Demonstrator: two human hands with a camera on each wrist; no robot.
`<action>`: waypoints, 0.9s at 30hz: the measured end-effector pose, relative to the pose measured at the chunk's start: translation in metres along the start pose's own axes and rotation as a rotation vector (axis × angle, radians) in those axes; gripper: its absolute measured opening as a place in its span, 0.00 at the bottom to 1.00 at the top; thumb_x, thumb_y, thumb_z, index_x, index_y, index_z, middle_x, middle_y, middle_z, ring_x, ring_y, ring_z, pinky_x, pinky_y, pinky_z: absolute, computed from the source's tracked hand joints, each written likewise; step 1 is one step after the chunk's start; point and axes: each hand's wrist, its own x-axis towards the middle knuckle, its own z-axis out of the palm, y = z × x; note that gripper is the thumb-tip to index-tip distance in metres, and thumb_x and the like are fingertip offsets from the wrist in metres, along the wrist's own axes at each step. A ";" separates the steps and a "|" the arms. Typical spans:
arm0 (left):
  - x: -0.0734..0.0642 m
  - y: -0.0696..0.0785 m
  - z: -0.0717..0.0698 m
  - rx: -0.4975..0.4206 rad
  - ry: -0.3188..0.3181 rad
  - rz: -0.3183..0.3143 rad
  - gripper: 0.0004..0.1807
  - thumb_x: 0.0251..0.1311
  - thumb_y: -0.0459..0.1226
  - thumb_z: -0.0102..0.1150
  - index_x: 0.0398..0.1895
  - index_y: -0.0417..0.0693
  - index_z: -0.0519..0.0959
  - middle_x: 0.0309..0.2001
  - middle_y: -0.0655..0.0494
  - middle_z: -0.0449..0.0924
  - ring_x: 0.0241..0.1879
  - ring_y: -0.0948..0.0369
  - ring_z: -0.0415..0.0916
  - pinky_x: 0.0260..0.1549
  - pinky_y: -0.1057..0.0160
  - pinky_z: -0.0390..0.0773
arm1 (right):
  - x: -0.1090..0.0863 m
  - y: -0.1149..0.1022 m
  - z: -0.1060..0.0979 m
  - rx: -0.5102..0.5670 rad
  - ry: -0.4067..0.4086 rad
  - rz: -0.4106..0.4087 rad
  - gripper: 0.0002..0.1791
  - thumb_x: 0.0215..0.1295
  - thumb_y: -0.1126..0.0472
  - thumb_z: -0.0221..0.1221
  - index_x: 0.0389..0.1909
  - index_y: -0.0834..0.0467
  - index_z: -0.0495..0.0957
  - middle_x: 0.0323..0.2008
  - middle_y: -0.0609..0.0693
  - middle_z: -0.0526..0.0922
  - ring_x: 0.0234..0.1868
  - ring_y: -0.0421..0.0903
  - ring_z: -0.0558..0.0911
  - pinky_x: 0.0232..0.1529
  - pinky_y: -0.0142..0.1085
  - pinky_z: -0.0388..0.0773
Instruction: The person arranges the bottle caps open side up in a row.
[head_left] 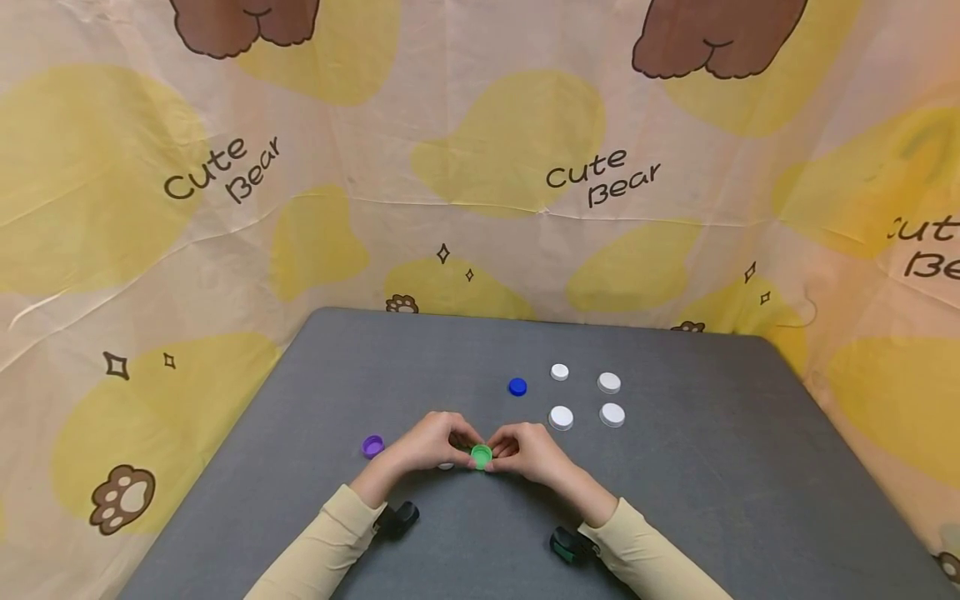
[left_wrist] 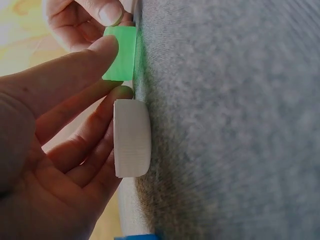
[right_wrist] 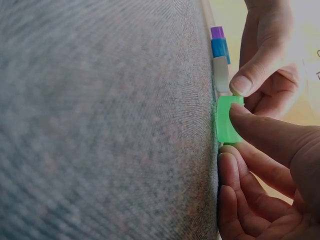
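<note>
Fingers of the left hand (head_left: pixel 429 442) and right hand (head_left: pixel 529 452) pinch a green cap (head_left: pixel 482 457) squarely between them at the desk (head_left: pixel 690 500), neither hand nearer, a white cap (left_wrist: pixel 132 138) beside the left.

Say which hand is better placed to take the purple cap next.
Probably the left hand: the purple cap lies near it, while the right hand, beyond the green cap, is clearly farther away.

On the table (head_left: pixel 480 554) I see a white cap (head_left: pixel 446 466) and a purple cap (head_left: pixel 372 447) left of the grip, five caps (head_left: pixel 561 417) beyond.
</note>
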 end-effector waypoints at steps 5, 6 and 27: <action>0.000 -0.002 0.000 0.011 0.002 0.013 0.12 0.47 0.38 0.73 0.38 0.51 0.86 0.34 0.60 0.81 0.36 0.63 0.78 0.35 0.68 0.77 | 0.000 0.001 0.001 -0.011 0.001 0.002 0.13 0.48 0.57 0.72 0.34 0.58 0.84 0.27 0.46 0.85 0.28 0.34 0.81 0.29 0.25 0.75; 0.000 -0.002 0.000 0.018 0.005 0.025 0.12 0.47 0.38 0.73 0.38 0.51 0.86 0.34 0.60 0.81 0.36 0.64 0.78 0.36 0.68 0.77 | 0.000 0.001 0.001 -0.010 0.001 0.004 0.13 0.48 0.57 0.72 0.34 0.58 0.84 0.27 0.46 0.85 0.28 0.34 0.81 0.29 0.25 0.75; -0.001 -0.003 0.000 0.035 -0.017 0.007 0.14 0.47 0.38 0.73 0.39 0.54 0.86 0.35 0.62 0.80 0.37 0.64 0.76 0.38 0.67 0.75 | -0.003 -0.001 0.000 -0.012 -0.014 0.004 0.15 0.46 0.57 0.73 0.35 0.58 0.83 0.28 0.47 0.84 0.31 0.39 0.81 0.32 0.25 0.75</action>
